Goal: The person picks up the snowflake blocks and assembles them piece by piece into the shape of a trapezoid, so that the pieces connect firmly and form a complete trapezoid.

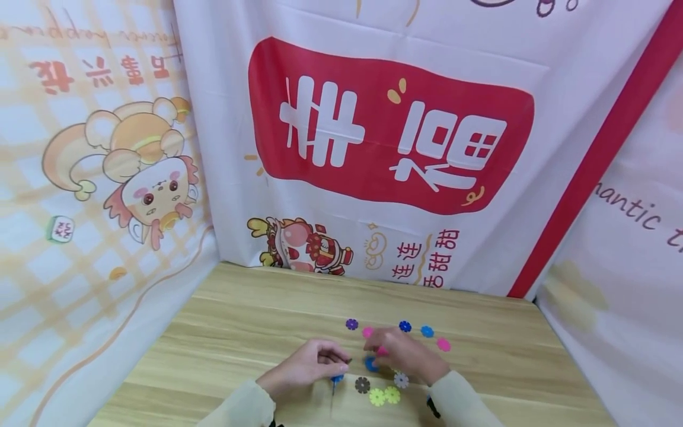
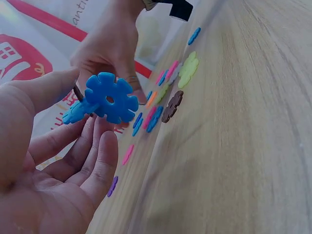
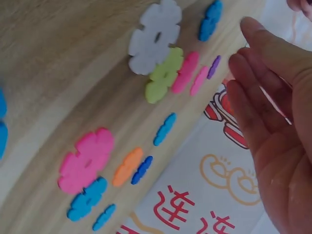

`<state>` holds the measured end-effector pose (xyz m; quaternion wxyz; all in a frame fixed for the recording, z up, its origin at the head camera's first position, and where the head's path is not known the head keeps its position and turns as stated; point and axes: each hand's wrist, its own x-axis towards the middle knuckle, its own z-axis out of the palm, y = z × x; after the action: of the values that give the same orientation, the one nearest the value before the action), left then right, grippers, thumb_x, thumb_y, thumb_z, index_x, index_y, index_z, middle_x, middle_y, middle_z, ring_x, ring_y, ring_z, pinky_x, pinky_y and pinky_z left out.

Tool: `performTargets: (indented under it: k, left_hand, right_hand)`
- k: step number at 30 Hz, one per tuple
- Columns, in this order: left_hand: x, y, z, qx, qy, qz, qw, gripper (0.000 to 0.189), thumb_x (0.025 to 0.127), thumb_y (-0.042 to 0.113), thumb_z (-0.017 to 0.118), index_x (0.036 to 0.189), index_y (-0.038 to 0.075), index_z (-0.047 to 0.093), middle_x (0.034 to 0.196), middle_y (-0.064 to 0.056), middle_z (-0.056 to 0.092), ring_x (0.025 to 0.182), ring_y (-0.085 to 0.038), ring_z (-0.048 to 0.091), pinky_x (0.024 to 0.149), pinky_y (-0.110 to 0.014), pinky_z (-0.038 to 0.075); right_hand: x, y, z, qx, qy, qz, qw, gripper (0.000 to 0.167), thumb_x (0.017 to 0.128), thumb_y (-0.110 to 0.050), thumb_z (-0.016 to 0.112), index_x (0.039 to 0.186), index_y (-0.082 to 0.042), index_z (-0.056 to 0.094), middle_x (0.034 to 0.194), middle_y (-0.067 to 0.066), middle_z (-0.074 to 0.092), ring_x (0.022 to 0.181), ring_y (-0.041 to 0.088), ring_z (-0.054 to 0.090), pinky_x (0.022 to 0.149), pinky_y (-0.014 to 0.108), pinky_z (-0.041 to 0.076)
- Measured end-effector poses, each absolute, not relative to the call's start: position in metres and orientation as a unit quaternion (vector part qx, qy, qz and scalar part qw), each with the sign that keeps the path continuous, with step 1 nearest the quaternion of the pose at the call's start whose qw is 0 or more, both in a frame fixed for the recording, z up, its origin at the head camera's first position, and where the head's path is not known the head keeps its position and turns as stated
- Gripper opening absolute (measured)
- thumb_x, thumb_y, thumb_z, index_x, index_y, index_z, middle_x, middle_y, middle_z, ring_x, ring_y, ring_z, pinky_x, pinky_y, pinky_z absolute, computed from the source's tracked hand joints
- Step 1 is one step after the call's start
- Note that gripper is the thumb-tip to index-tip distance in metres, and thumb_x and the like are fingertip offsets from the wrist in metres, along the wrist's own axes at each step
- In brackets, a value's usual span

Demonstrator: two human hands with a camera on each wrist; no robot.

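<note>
My left hand (image 1: 315, 363) pinches a small cluster of flower-shaped plastic discs between thumb and fingers, raised off the table. A blue disc (image 2: 112, 97) faces the left wrist camera, joined to a second blue disc (image 2: 75, 112). A dark brown piece (image 2: 78, 92) shows edge-on by the thumb. My right hand (image 1: 397, 350) hovers over the loose discs. Its thumb and fingers are extended and apart in the right wrist view, with nothing between them. Near it lie a grey disc (image 3: 146, 41), a yellow-green disc (image 3: 163, 78) and a pink disc (image 3: 87, 161).
More discs lie spread on the wooden table (image 1: 240, 320): a brown one (image 1: 362, 385), yellow ones (image 1: 377, 397), a purple one (image 1: 351, 324), an orange one (image 3: 127, 166) and several blue ones. Printed cloth (image 1: 224, 148) hangs behind the table and at both sides.
</note>
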<state>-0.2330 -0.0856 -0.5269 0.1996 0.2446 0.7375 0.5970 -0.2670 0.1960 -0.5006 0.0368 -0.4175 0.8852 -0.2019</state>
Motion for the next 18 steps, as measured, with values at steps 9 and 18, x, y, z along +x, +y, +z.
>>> performTargets:
  k: [9,18]
  left_hand:
    - [-0.229,-0.084,-0.525,0.233,0.731,0.61,0.2,0.035,0.098,0.019,0.076,0.127,0.0,0.069,0.124,-0.022,0.072,0.105,-0.018,0.068,0.088,-0.017,0.058]
    - [-0.233,-0.08,-0.526,0.234,0.741,0.599,0.193,0.04,0.098,0.022,0.076,0.129,-0.001,0.067,0.123,-0.016,0.073,0.105,-0.017,0.067,0.09,-0.018,0.057]
  right_hand:
    - [-0.27,0.193,-0.51,-0.404,0.889,-0.197,0.084,0.022,0.088,-0.012,0.085,0.109,-0.017,0.081,0.104,-0.005,0.079,0.095,0.004,0.072,0.085,0.015,0.059]
    - [-0.279,0.183,-0.507,-0.362,0.908,-0.175,0.118,0.023,0.082,-0.007,0.088,0.103,-0.016,0.082,0.097,-0.006,0.079,0.086,0.002,0.071,0.078,0.015,0.059]
